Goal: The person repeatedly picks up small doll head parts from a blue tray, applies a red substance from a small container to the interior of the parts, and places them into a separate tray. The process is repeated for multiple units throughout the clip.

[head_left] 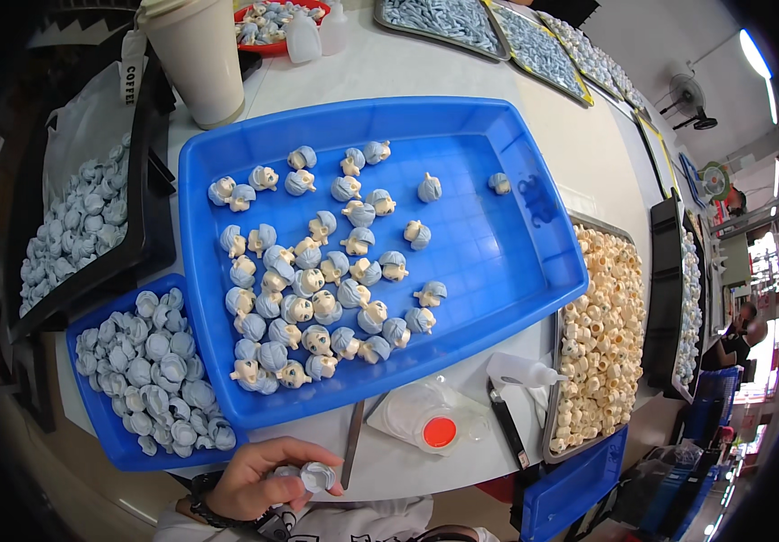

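My left hand (pixel 267 477) is at the table's near edge, its thumb and fingers closed around a pale blue hollow doll-hair shell (pixel 318 477). The shell's open side shows, and another pale piece seems tucked in the same grip. No fingers of my right hand show. Just beyond my left hand, a small blue bin (pixel 127 459) is heaped with similar hair shells (pixel 159 379). A large blue tray (pixel 480 262) fills the middle, with many small doll heads (pixel 315 339) with blue hair crowded toward its left side.
A metal tray of cream face pieces (pixel 601 334) lies right. Near the front are a metal strip (pixel 351 443), a container with a red-orange disc (pixel 439 432), a white squeeze bottle (pixel 520 370) and a black-handled cutter (pixel 507 425). A white cup (pixel 195 63) stands far left beside a black crate (pixel 150 217).
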Motion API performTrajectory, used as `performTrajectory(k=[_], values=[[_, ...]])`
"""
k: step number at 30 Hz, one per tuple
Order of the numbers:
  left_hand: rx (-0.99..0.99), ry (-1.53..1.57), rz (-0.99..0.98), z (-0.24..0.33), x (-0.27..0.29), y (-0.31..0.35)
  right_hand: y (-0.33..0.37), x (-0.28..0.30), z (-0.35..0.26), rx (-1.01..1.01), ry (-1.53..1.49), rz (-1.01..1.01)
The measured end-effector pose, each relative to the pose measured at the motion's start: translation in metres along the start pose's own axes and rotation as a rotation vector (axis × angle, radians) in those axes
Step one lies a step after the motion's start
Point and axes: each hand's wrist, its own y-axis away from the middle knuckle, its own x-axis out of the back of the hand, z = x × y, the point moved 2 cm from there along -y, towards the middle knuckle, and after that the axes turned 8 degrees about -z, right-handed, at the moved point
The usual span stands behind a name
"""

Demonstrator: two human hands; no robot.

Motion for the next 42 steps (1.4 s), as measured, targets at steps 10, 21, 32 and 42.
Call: performTrajectory(k=[10,21,32,42], values=[[0.006,-0.011,0.025,0.000,-0.001,-0.003,-0.013,0.025,0.003,0.161,0.065,-0.456],[0.024,-0.028,0.026,0.001,-0.001,-0.002,-0.016,0.032,0.005,0.251,0.070,-0.642],[0.017,-0.007,0.013,0.001,-0.001,-0.003,0.009,0.004,-0.005,-0.003,-0.012,-0.135],[0.023,0.000,0.030,-0.001,0.001,-0.002,0.012,-0.004,-0.004,-0.033,0.023,0.007]])
